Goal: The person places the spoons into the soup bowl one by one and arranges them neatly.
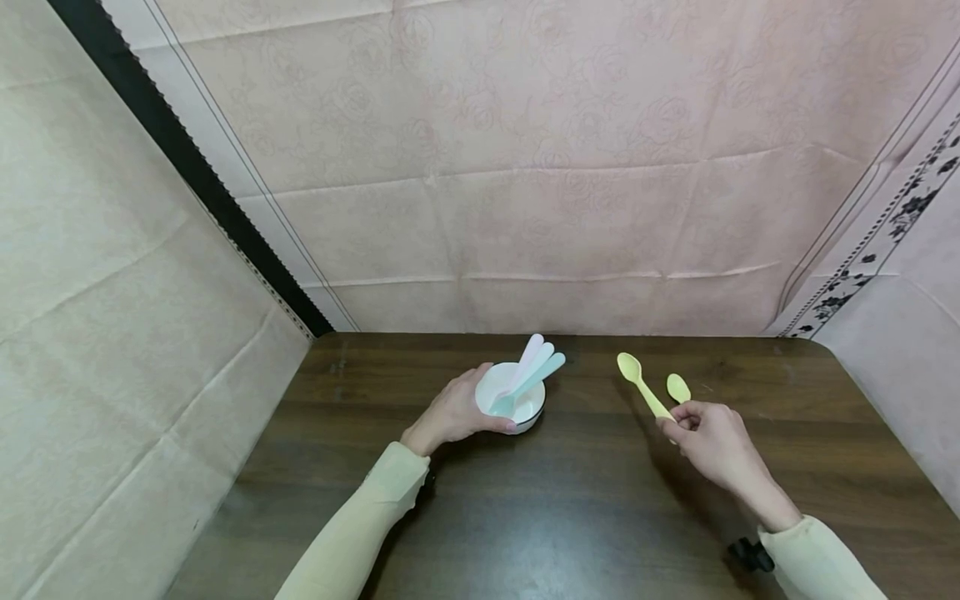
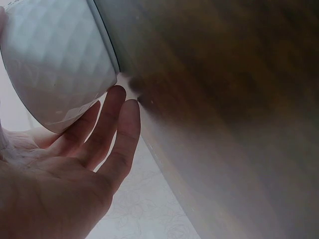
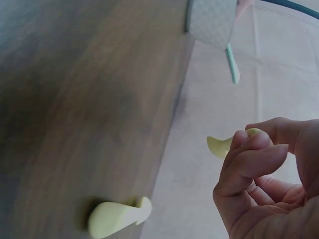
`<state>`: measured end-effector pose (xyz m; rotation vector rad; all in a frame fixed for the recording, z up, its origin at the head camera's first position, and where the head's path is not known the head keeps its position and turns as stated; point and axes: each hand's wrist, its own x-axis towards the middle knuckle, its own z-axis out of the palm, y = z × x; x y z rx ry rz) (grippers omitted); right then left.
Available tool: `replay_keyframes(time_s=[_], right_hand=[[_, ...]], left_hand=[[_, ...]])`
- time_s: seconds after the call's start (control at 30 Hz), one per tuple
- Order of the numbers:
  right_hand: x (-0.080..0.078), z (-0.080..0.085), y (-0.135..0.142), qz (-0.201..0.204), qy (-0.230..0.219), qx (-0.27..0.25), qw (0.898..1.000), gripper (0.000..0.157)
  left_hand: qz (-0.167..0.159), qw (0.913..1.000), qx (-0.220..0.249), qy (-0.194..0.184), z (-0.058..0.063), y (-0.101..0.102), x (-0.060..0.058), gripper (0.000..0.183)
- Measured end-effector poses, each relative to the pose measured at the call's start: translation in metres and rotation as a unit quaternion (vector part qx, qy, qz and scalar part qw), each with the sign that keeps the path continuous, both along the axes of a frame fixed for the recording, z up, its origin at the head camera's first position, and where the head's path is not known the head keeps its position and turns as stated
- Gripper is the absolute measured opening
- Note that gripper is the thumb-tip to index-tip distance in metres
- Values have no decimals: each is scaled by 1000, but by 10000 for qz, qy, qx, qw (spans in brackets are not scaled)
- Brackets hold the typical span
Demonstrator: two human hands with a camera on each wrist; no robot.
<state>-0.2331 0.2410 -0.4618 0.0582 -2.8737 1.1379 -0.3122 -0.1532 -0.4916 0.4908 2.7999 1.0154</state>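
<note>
My left hand (image 1: pixel 459 408) grips a white bowl (image 1: pixel 491 385) by its side, thumb along the near wall. A quilted pattern covers the bowl's outside (image 2: pixel 55 64) in the left wrist view. Three spoons lean in the bowl: lilac (image 1: pixel 534 343), light blue (image 1: pixel 542 355) and teal (image 1: pixel 551 365), handles pointing up to the right. To the right, my right hand (image 1: pixel 712 437) pinches a yellow spoon (image 1: pixel 651 398) by its handle end, its head pointing away. A second yellow spoon (image 1: pixel 678 387) lies on the table just beyond that hand, its handle partly hidden by the fingers.
Both hands are over a dark brown wooden table (image 1: pixel 555 517) with rounded far corners. A pale patterned cloth (image 1: pixel 555 167) hangs behind its far edge, and more cloth stands along the left (image 1: pixel 112 333) and right sides. A black device (image 1: pixel 750 554) sits at the right wrist.
</note>
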Motion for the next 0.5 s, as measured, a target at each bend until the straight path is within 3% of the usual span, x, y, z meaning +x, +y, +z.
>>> replay_keyframes(time_s=[0.5], right_hand=[[-2, 20, -12, -96, 602, -125, 9981, 18]], left_hand=[[95, 9998, -47, -150, 3, 1, 2, 108]])
